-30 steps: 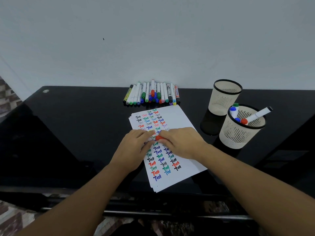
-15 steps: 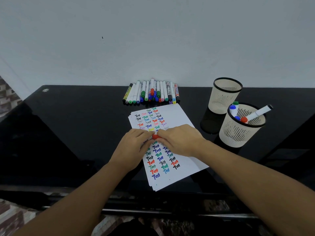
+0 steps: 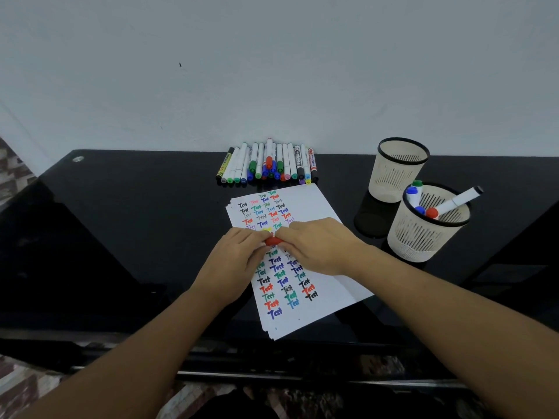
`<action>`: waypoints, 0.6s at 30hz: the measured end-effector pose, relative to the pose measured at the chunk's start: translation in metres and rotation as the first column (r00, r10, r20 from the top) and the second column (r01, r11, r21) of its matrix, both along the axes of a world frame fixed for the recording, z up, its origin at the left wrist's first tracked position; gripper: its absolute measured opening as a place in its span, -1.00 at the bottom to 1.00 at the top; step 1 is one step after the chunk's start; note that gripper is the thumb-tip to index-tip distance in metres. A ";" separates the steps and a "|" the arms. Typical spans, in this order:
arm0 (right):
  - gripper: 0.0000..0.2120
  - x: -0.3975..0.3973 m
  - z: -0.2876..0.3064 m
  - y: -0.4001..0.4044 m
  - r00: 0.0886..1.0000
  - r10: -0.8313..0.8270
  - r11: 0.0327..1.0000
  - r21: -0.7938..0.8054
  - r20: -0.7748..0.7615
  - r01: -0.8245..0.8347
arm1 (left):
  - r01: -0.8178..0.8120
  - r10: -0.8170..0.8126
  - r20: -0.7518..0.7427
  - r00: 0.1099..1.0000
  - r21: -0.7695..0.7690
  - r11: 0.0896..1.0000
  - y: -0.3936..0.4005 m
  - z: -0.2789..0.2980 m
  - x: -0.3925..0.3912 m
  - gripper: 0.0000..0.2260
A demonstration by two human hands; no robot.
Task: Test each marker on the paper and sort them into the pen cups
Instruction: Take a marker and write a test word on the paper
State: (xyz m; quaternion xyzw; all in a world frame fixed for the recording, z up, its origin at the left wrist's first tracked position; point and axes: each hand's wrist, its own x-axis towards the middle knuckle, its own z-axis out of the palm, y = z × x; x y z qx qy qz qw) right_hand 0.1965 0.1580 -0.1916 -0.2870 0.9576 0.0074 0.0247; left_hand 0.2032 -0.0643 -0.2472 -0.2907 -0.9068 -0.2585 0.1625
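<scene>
Both your left hand (image 3: 239, 255) and right hand (image 3: 314, 246) still pinch the red marker (image 3: 273, 241) over the paper (image 3: 326, 207); nothing changed, cap unresolved.

Red-capped marker (image 3: 273, 241) over test-scribbled paper (image 3: 314, 207), two mesh cups (image 3: 429, 237)

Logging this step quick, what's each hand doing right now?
Left hand: fingers curled on the red-capped marker over the paper.
Right hand: gripping the same marker's other end.
</scene>
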 end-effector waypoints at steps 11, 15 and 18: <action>-0.56 0.000 -0.003 0.002 0.997 -0.026 0.997 0.066 -0.066 0.031 | -0.002 0.003 0.022 1.000 -0.042 0.999 0.000 -0.001 -0.002 -0.68; -0.51 0.004 0.005 0.012 0.979 -0.196 0.963 -0.176 0.062 0.204 | -0.061 0.063 0.049 0.997 -0.033 0.998 0.000 -0.001 -0.003 -0.72; -0.61 0.007 0.010 0.023 0.938 -0.292 0.819 -0.457 0.187 0.346 | -0.063 0.065 0.045 0.997 -0.039 0.997 0.000 -0.002 -0.004 -0.73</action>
